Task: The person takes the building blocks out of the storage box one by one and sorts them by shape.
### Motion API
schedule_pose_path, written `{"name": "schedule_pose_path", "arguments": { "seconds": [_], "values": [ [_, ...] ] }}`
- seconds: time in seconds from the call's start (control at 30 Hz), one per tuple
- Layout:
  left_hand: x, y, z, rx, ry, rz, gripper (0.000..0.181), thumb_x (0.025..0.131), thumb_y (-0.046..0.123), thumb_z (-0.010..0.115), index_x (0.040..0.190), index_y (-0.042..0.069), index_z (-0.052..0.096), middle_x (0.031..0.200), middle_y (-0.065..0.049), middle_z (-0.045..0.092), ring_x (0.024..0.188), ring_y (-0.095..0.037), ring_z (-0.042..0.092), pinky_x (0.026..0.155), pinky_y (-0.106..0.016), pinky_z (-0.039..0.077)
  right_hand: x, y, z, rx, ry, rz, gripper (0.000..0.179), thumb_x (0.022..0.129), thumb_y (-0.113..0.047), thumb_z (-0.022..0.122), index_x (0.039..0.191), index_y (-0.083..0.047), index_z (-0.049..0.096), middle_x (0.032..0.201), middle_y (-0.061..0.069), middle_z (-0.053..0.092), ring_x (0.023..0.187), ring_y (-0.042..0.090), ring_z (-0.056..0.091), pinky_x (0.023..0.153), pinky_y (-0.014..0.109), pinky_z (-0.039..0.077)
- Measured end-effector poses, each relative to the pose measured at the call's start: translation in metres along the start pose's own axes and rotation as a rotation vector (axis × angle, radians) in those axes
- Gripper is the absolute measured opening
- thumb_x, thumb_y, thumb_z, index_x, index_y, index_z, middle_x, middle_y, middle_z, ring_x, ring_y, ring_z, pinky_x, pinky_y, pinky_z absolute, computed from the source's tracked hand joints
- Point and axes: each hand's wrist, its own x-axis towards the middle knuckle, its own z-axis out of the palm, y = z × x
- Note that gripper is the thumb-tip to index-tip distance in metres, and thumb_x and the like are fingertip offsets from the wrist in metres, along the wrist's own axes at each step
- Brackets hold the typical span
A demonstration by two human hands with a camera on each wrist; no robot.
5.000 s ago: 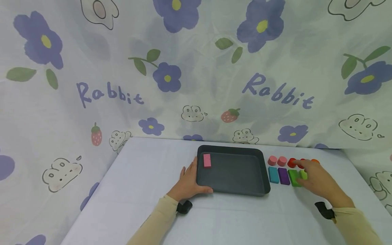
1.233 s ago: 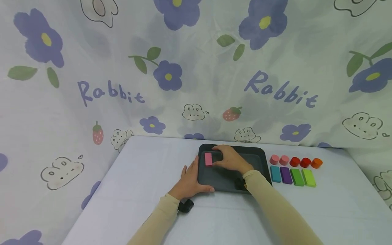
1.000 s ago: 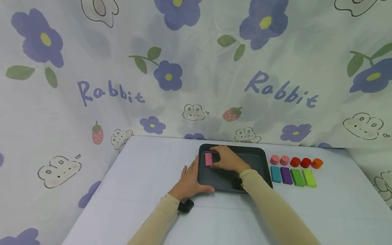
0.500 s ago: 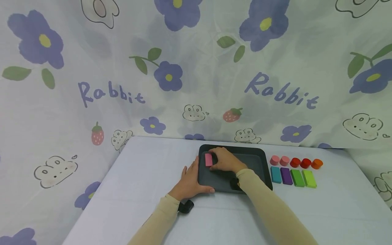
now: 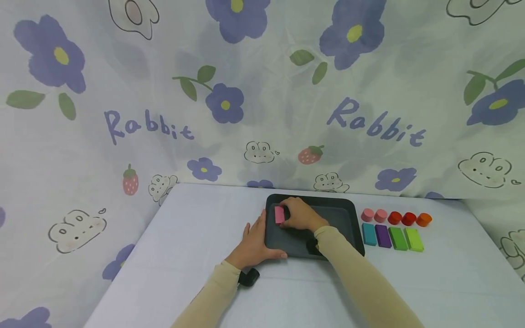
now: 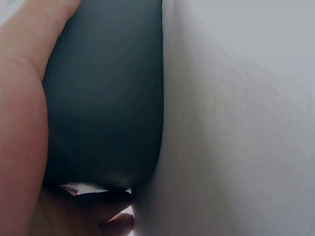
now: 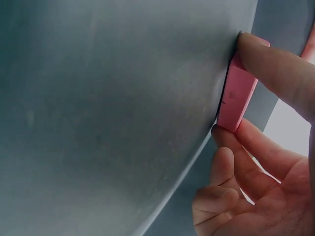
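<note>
A dark grey rectangular tray (image 5: 324, 251) sits on the white table. Inside, near its left end, stands a pink rectangular block (image 5: 279, 214). My right hand (image 5: 301, 215) reaches into the tray and pinches this block from its right side. The right wrist view shows the thumb at one end of the pink block (image 7: 236, 96) and fingertips at the other, down against the tray floor. My left hand (image 5: 254, 246) spreads around the tray's front left corner. Its fingers lie along the left side and its thumb along the front edge, touching the tray wall (image 6: 106, 98).
Right of the tray, pink, red and orange cylinders (image 5: 395, 218) form a back row. Before them lie a blue block (image 5: 369, 234), a purple block (image 5: 383, 236), a green block (image 5: 398, 238) and a lime block (image 5: 414, 239). A patterned cloth (image 5: 262, 91) hangs behind the table.
My right hand has moved left from the coloured pieces into the tray, then inched onto the pink block and taken hold of it. The left hand has stayed at the tray's corner.
</note>
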Motion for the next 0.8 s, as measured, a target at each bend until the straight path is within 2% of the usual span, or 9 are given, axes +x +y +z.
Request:
{"name": "schedule_pose_path", "arguments": {
  "seconds": [0.2, 0.5, 0.8],
  "values": [
    [0.0, 0.001, 0.0, 0.003, 0.002, 0.003, 0.138, 0.071, 0.065, 0.082, 0.16, -0.001, 0.0, 0.164, -0.019, 0.022, 0.15, -0.034, 0.023, 0.119, -0.062, 0.006, -0.004, 0.001, -0.003, 0.008, 0.026, -0.002, 0.068, 0.077, -0.026, 0.089, 0.132, 0.002, 0.06, 0.132, 0.015, 0.062, 0.128, 0.031, 0.053, 0.112, 0.045, 0.039],
    [-0.001, 0.002, 0.0, 0.004, 0.008, 0.011, 0.138, 0.07, 0.065, 0.083, 0.16, -0.001, 0.001, 0.164, -0.02, 0.022, 0.15, -0.033, 0.024, 0.119, -0.062, 0.006, -0.016, 0.003, -0.015, -0.007, 0.063, -0.061, 0.065, 0.077, -0.027, 0.088, 0.13, 0.0, 0.062, 0.129, 0.013, 0.064, 0.124, 0.029, 0.055, 0.111, 0.046, 0.041],
    [0.0, -0.001, 0.003, 0.005, 0.007, 0.005, 0.138, 0.072, 0.062, 0.083, 0.16, 0.0, -0.002, 0.165, -0.019, 0.02, 0.151, -0.032, 0.023, 0.119, -0.062, 0.005, -0.035, 0.007, -0.03, -0.01, 0.091, -0.04, 0.066, 0.078, -0.028, 0.088, 0.132, -0.003, 0.061, 0.13, 0.012, 0.063, 0.123, 0.029, 0.054, 0.108, 0.047, 0.043]
  ]
}}
